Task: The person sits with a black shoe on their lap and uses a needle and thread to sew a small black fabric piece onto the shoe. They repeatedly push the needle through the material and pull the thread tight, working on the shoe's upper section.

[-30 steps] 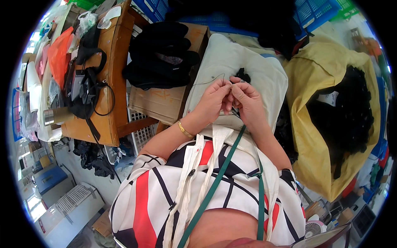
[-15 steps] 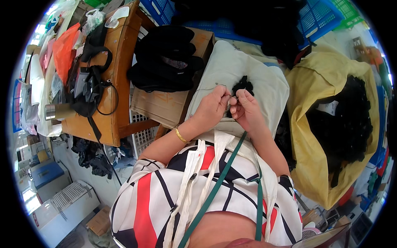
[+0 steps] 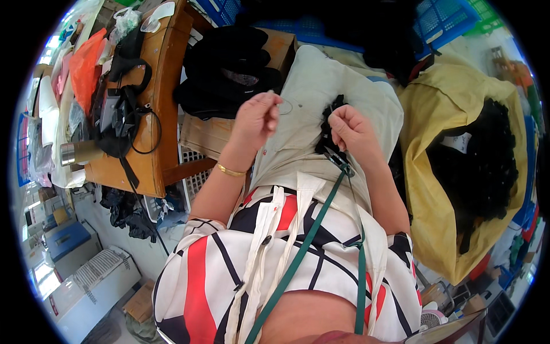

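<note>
My left hand (image 3: 258, 118) is raised over the left side of the pale cloth (image 3: 306, 80) on my lap. Its thumb and fingers are pinched on a thin dark thread (image 3: 288, 109) that curls out from the fingertips. On the right, my right hand (image 3: 354, 131) has its fingers pressed together, and what they hold is too small to make out. Beside it lies a bunched piece of black fabric (image 3: 325, 135) on the cloth. Small thread snips (image 3: 338, 161) rest just below that hand, hanging from a green strap (image 3: 306, 243) around my neck.
Black textile items are stacked on a cardboard box (image 3: 203, 136) at the left. A wooden table (image 3: 157, 135) beyond carries cables and a metal flask (image 3: 77, 153). To the right stands a yellow sack (image 3: 427, 229) of black pieces. Blue crates (image 3: 444, 23) hold dark material at the far side.
My hands have parted: the left moved left and upward with the thread, the right slightly right. The snips and more of the black fabric now show between them.
</note>
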A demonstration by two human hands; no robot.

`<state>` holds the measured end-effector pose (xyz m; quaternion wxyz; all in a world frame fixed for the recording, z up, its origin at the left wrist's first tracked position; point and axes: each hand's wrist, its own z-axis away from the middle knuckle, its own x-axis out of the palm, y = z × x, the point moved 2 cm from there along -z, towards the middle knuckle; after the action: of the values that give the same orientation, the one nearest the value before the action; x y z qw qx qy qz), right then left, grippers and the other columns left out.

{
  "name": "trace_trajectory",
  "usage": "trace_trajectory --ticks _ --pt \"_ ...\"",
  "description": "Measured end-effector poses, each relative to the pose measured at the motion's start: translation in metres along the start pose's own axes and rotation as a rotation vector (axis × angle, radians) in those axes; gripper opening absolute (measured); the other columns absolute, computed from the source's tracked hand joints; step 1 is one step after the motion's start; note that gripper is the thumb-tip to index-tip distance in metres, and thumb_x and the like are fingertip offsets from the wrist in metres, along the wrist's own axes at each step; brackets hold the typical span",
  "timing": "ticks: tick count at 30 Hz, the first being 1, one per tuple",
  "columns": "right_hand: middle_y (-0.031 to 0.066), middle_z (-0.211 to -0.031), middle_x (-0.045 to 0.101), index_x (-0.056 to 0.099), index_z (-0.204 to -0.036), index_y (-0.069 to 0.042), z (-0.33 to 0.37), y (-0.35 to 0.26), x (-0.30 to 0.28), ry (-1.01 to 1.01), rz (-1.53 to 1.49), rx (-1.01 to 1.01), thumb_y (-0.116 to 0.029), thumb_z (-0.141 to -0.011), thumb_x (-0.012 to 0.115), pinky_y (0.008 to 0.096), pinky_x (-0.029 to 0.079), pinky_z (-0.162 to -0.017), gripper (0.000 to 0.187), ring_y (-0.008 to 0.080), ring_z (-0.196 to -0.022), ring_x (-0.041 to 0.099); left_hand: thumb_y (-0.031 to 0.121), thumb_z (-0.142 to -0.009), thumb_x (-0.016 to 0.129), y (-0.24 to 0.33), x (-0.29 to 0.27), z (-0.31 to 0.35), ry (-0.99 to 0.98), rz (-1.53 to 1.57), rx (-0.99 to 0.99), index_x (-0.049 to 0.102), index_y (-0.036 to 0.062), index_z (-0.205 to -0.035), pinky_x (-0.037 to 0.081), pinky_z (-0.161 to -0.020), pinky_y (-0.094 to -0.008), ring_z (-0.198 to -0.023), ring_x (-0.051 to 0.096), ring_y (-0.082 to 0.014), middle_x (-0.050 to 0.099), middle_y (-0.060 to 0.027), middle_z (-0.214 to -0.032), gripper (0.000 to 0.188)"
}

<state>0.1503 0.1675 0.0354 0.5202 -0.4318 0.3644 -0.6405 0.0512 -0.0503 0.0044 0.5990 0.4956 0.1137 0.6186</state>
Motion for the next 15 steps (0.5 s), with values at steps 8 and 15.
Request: trace_trajectory --ticks 8,15 --pt "-0.0017 -0.068 0.058 0.058 -0.094 -0.006 -0.013 0.006 0.012 -0.056 0.144 0.004 -0.021 -0.098 0.060 0.0201 0.039 -0.050 0.015 0.0036 -0.057 0.049 0.028 -0.101 0.054 -0.033 0.032 0.012 -0.384 -0.004 -0.243 0.061 0.0060 -0.092 0.053 -0.059 -0.0244 -0.071 0.062 -0.0116 0.062 -0.0027 -0.085 0.025" --pt "-0.0032 -0.064 0.054 0.059 -0.095 -0.007 -0.020 0.016 0.024 -0.082 0.030 0.104 -0.021 -0.098 0.061 0.0195 0.037 -0.048 0.014 0.0030 -0.052 0.045 0.029 -0.100 0.056 -0.023 0.022 0.026 -0.443 -0.312 -0.255 0.063 0.0070 -0.089 0.049 -0.055 -0.0301 -0.067 0.059 -0.0137 0.059 -0.0016 -0.082 0.025"
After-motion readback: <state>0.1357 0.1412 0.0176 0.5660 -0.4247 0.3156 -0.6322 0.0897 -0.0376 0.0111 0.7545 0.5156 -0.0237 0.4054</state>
